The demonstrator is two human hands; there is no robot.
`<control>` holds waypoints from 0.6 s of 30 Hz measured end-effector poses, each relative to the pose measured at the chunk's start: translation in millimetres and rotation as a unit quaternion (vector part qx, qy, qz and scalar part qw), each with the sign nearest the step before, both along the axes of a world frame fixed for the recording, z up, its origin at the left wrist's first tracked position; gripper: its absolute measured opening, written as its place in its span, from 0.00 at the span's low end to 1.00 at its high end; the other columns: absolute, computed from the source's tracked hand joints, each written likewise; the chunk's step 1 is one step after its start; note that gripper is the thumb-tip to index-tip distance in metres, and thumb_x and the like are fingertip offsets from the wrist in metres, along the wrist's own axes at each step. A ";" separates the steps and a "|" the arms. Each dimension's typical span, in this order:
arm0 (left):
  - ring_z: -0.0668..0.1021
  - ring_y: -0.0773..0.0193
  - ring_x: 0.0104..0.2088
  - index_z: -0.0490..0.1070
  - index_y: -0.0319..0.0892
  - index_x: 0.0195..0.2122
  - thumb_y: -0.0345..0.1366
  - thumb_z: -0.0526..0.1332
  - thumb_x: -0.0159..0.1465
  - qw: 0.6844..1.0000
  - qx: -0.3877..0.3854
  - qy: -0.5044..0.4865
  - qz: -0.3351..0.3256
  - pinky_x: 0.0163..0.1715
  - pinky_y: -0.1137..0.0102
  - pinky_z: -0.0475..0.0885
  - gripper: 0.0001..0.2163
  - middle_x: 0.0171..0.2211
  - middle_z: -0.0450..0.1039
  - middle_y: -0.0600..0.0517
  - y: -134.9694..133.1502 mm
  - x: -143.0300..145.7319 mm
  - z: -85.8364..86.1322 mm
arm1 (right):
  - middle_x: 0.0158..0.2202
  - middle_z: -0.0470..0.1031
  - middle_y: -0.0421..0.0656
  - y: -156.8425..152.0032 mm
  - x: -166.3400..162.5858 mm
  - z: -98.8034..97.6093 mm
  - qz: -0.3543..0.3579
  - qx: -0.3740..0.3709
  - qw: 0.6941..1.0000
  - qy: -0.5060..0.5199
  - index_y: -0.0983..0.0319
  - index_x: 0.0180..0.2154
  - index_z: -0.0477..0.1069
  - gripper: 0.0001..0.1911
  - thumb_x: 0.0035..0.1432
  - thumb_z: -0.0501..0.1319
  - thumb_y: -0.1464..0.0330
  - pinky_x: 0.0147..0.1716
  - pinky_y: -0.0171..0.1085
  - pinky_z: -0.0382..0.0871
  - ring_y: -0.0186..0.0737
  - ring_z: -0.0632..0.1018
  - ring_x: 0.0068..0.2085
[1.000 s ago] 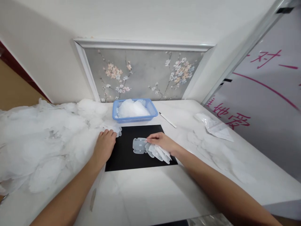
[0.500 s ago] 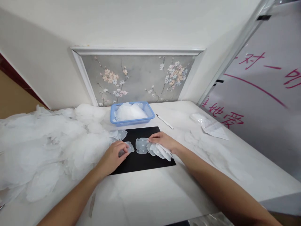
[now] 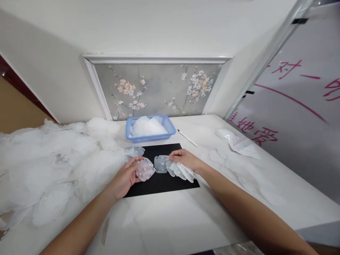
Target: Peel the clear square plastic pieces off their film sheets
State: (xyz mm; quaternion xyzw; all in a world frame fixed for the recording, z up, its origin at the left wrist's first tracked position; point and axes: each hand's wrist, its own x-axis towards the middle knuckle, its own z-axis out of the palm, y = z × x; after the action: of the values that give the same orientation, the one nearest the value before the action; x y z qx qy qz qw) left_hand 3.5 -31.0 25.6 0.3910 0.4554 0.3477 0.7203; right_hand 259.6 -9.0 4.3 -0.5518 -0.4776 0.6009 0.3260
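My left hand (image 3: 126, 177) is closed on a thin translucent white sheet piece (image 3: 145, 169) with small pale dots, raised and tilted over the left part of a black mat (image 3: 162, 184). My right hand (image 3: 185, 159) grips a fanned stack of similar translucent pieces (image 3: 180, 170), low over the mat's right side. Another translucent piece (image 3: 160, 163) lies flat between the hands, its right edge meeting the fan. More loose translucent pieces (image 3: 136, 152) rest at the mat's upper left corner, just beyond my left hand.
A big heap of thin white pieces (image 3: 61, 166) covers the table's left side. Behind the mat stands a blue basket (image 3: 127, 134) holding more of them. A white pen (image 3: 187, 138) and a clear plastic bag (image 3: 239, 143) lie to the right. A whiteboard (image 3: 297, 99) stands at far right.
My left hand has lifted and turned a translucent piece up from the mat, so its face now shows. The right hand and its fan have hardly moved.
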 end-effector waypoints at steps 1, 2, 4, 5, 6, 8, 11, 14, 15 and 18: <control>0.79 0.55 0.42 0.67 0.43 0.46 0.47 0.63 0.60 1.000 -0.009 -0.008 -0.005 0.41 0.59 0.75 0.17 0.45 0.76 0.45 0.3 0.1 0.4 | 0.22 0.75 0.40 -0.2 0.3 0.4 0.004 0.001 1.000 -0.005 0.65 0.29 0.76 0.10 0.47 0.68 0.64 0.23 0.31 0.62 0.32 0.71 0.22; 0.79 0.53 0.43 0.67 0.43 0.46 0.47 0.62 0.61 1.000 -0.017 -0.015 -0.008 0.42 0.59 0.75 0.17 0.46 0.75 0.44 0.8 0.1 0.9 | 0.23 0.74 0.41 -0.4 0.7 0.9 0.010 0.002 1.000 -0.007 0.65 0.29 0.76 0.10 0.47 0.68 0.64 0.23 0.32 0.62 0.32 0.70 0.22; 0.78 0.52 0.46 0.67 0.42 0.47 0.48 0.59 0.63 0.999 -0.031 -0.025 -0.015 0.44 0.57 0.75 0.17 0.48 0.74 0.43 1.7 -0.1 1.8 | 0.22 0.74 0.41 -0.8 2.2 2.0 0.020 0.004 1.000 0.000 0.65 0.28 0.75 0.09 0.47 0.67 0.64 0.22 0.32 0.62 0.33 0.70 0.22; 0.78 0.52 0.47 0.67 0.42 0.47 0.48 0.59 0.63 0.999 -0.037 -0.029 -0.020 0.45 0.56 0.74 0.18 0.49 0.74 0.43 2.1 -0.2 2.2 | 0.22 0.73 0.40 -1.0 3.1 2.6 0.019 0.006 1.000 0.006 0.64 0.27 0.74 0.09 0.47 0.67 0.64 0.22 0.32 0.62 0.33 0.70 0.21; 0.77 0.52 0.48 0.67 0.42 0.48 0.49 0.58 0.64 0.998 -0.042 -0.032 -0.023 0.46 0.55 0.74 0.18 0.50 0.73 0.43 2.3 -0.4 2.5 | 0.21 0.72 0.40 -1.1 4.2 3.4 0.016 0.008 1.000 0.012 0.63 0.26 0.73 0.09 0.47 0.67 0.64 0.21 0.32 0.61 0.33 0.69 0.21; 0.76 0.51 0.50 0.66 0.42 0.49 0.50 0.57 0.64 0.998 -0.050 -0.032 -0.027 0.48 0.54 0.73 0.19 0.50 0.73 0.42 2.4 -0.8 2.8 | 0.20 0.71 0.39 -1.2 6.2 5.0 0.006 0.012 1.000 0.022 0.62 0.25 0.72 0.09 0.47 0.67 0.64 0.20 0.32 0.60 0.33 0.69 0.20; 0.75 0.49 0.52 0.66 0.41 0.50 0.52 0.56 0.64 0.997 -0.062 -0.038 -0.037 0.50 0.51 0.71 0.21 0.50 0.73 0.41 2.4 -1.6 2.5 | 0.21 0.72 0.40 -0.8 8.3 6.5 0.007 0.006 1.000 0.027 0.63 0.26 0.72 0.11 0.45 0.69 0.62 0.21 0.32 0.61 0.32 0.69 0.21; 0.75 0.48 0.52 0.66 0.41 0.51 0.52 0.55 0.64 0.994 -0.077 -0.057 -0.049 0.51 0.49 0.70 0.22 0.49 0.73 0.41 2.8 -2.6 1.4 | 0.22 0.73 0.39 -0.4 7.6 6.5 0.013 0.016 0.999 0.034 0.64 0.28 0.73 0.16 0.43 0.70 0.59 0.21 0.31 0.61 0.32 0.70 0.21; 0.75 0.48 0.52 0.66 0.41 0.52 0.52 0.55 0.64 0.993 -0.083 -0.063 -0.052 0.51 0.48 0.70 0.22 0.49 0.74 0.41 3.0 -2.9 0.9 | 0.22 0.73 0.39 -0.8 6.3 6.4 0.008 0.032 0.999 0.043 0.63 0.28 0.73 0.17 0.43 0.70 0.57 0.21 0.31 0.61 0.31 0.69 0.21; 0.77 0.48 0.50 0.66 0.41 0.52 0.54 0.55 0.64 0.991 -0.091 -0.073 -0.070 0.51 0.48 0.70 0.24 0.49 0.74 0.41 2.7 -3.1 -1.5 | 0.24 0.73 0.39 -5.9 -1.2 6.7 -0.005 0.128 0.991 0.047 0.62 0.30 0.73 0.18 0.48 0.67 0.54 0.24 0.32 0.63 0.33 0.71 0.23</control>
State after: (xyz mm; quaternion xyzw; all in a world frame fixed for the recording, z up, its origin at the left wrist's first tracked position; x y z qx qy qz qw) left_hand 0.4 -28.4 24.1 0.3287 0.4027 0.2811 0.8067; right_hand 258.3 -14.9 11.0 -0.4788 -0.5323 0.5585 0.4189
